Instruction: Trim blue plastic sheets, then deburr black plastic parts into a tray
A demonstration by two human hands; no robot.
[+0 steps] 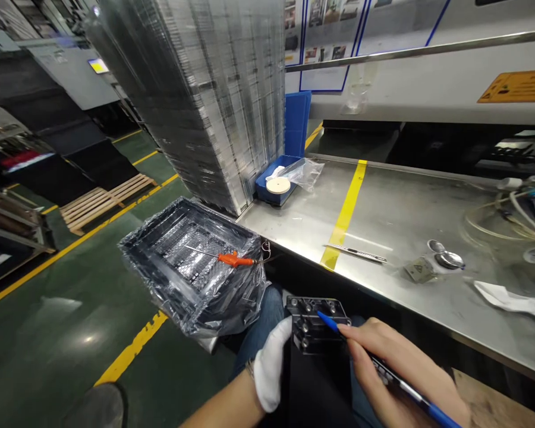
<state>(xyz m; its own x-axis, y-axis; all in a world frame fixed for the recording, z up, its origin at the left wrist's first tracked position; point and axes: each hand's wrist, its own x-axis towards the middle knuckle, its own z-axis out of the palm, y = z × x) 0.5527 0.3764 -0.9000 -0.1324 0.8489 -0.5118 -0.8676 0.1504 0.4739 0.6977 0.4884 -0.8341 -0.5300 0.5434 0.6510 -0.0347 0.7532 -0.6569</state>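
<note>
Black block (316,331) below desk's (396,220) near edge: likely stiff; I'd hold sides. Left hand (270,368) beside it, grip hidden, can't tell; right fingers (369,337) pinched on pen (405,387).

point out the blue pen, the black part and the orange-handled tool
Blue pen (389,375): head view, on its barrel.
Black part (317,329): head view, middle of its visible face.
Orange-handled tool (237,260): head view, on the handle.
</note>
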